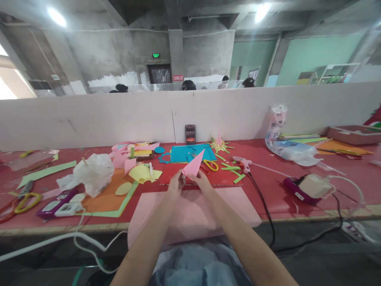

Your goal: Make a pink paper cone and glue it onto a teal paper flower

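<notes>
While both bare hands meet over the middle of the red tabletop (268,198), I see in the head view a pink paper cone (195,165) held between them, its long axis slanting from its base, low on the left, to its tip, up and to the right. The left hand (175,183) is closed on the base, nearer that end; the right hand (203,182) has its fingers curled in against the cone's lower right side. I cannot tell exactly where every fingertip presses. The tip stands free of both hands. Just beyond lie yellow-handled scissors (210,165) on a blue sheet (178,154); a pink glue gun (245,165) lies to the right, nearer the right hand, apart from it.
</notes>
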`<state>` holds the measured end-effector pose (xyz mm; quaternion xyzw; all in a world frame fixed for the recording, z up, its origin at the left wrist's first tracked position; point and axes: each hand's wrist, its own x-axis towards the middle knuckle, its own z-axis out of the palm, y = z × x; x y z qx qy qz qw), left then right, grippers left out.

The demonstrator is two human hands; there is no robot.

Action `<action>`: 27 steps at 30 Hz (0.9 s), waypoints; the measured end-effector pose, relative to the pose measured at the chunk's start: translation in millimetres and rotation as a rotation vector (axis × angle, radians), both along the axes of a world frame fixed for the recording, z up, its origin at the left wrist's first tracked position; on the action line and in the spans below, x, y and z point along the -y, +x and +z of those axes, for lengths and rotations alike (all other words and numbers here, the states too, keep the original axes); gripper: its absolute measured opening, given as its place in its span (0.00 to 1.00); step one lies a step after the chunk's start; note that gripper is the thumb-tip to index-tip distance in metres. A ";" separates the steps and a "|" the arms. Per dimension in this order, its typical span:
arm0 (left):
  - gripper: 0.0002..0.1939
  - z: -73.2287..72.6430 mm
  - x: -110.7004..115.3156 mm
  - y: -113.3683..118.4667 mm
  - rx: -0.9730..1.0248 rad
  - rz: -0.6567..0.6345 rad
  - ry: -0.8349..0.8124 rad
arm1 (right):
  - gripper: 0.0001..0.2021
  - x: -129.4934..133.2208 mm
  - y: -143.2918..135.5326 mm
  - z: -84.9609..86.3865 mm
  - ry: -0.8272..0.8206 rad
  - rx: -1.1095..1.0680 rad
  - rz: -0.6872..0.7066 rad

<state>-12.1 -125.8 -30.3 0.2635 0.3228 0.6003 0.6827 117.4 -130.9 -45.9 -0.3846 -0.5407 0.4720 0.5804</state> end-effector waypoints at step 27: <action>0.20 5.3 7.3 -1.4 -0.683 0.300 0.297 | 0.21 11.2 -1.5 15.4 -0.002 -0.122 0.089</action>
